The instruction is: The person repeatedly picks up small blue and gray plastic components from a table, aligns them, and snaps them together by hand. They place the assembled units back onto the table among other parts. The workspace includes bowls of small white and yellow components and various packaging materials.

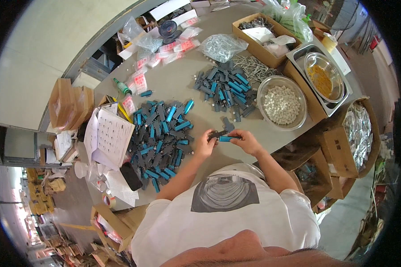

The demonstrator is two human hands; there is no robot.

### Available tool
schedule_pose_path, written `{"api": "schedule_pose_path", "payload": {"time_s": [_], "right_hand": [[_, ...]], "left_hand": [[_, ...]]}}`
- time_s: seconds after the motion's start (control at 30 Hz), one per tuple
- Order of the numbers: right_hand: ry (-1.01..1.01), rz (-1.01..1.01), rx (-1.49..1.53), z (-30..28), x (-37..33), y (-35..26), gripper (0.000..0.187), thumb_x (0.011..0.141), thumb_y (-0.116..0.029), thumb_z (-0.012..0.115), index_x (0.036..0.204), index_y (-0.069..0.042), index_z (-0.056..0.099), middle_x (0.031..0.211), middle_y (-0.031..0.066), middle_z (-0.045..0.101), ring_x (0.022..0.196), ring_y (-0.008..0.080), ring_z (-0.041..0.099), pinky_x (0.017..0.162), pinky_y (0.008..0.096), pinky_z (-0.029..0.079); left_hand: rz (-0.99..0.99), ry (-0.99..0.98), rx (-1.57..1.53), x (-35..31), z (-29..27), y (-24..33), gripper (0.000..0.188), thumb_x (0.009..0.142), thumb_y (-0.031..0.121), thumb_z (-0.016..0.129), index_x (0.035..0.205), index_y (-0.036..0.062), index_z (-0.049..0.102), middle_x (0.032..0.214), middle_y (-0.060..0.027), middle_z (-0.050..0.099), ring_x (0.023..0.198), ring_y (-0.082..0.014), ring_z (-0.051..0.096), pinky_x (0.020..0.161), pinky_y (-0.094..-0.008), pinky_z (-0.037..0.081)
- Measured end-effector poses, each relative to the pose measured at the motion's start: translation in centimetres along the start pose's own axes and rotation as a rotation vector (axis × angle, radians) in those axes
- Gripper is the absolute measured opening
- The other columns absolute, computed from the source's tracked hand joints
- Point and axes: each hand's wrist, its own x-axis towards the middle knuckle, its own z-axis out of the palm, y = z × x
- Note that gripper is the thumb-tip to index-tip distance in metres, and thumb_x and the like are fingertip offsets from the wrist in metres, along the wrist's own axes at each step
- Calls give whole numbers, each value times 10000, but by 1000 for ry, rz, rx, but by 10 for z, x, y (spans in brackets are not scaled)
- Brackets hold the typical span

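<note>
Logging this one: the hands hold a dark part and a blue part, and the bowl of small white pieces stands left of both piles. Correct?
Not quite: the head view shows the bowl of small white pieces right of both piles. The left hand and right hand do hold a dark part and a blue part.

White short-sleeved T-shirt (276, 218) with a dark grey print (225, 194) of curved folds

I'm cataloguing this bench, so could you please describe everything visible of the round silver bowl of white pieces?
The round, shiny, metal-looking silver bowl stands upright on the grey tabletop, its rim surrounding a heap of small white pieces. A brown cardboard panel stands close on its right; contact is unclear. The right hand is apart from it.
</note>
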Motion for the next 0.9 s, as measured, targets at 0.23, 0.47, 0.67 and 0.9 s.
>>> {"api": "schedule_pose_path", "payload": {"time_s": [0.23,0.47,0.67,0.9], "right_hand": [[41,-74,43,14,-5,-12,236,788,-54,680,1016,-23,625,873,41,583,730,129,540,679,276,451],[305,-191,-156,29,-11,-25,232,746,-57,725,942,-18,609,940,83,509,702,168,554,637,279,465],[334,-214,-244,29,-14,-34,274,716,-85,760,924,-17,596,910,95,520,675,176,570,626,292,486],[392,-213,-255,30,-19,-49,267,728,-164,763,872,-11,598,821,120,587,569,235,580,557,336,473]], "left_hand": [[337,12,12,-29,5,41,354,817,-37,580,1146,-4,453,831,-38,568,700,-63,525,612,-215,426],[315,-14,6,-36,3,59,254,817,-18,585,1060,-7,513,810,3,553,688,-30,481,599,-198,397],[357,-30,-17,-43,2,70,224,850,60,616,1039,-26,532,786,17,545,667,-18,451,569,-187,370],[250,29,-128,-49,4,83,227,893,160,606,1015,-29,573,737,10,554,651,-27,464,550,-180,358]]}}
